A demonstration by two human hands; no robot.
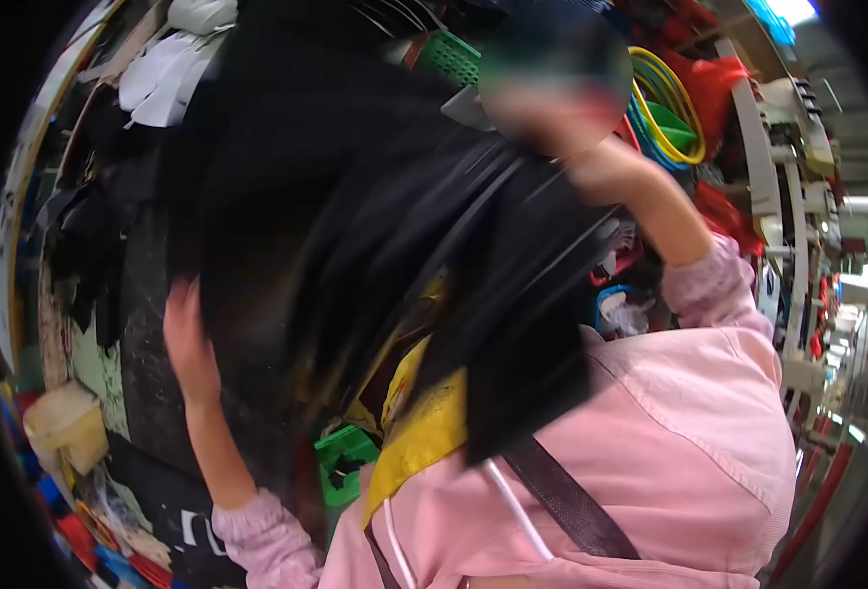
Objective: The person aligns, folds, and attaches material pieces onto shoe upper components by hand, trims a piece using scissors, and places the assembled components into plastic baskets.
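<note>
A large black cloth (513, 324) fills the middle, smeared by motion, with folds fanning down toward the pink clothing. My left hand (189, 334) is at the left, fingers stretched upward beside the dark material's edge; its thumb side is partly hidden. Raised at the upper right, my right hand (591, 162) is beside the cloth's upper part. A round blurred patch covers its fingers, so any grip on the cloth cannot be made out. Below the cloth shows a yellow fabric piece (424, 422) against my front.
A green crate (346, 461) with black scraps stands low in the middle. White pieces (164, 79) lie at the upper left. Yellow and blue hoop-like coils (694, 108) and red bags (714, 83) are at the upper right. A yellowish container (66, 427) sits at the left.
</note>
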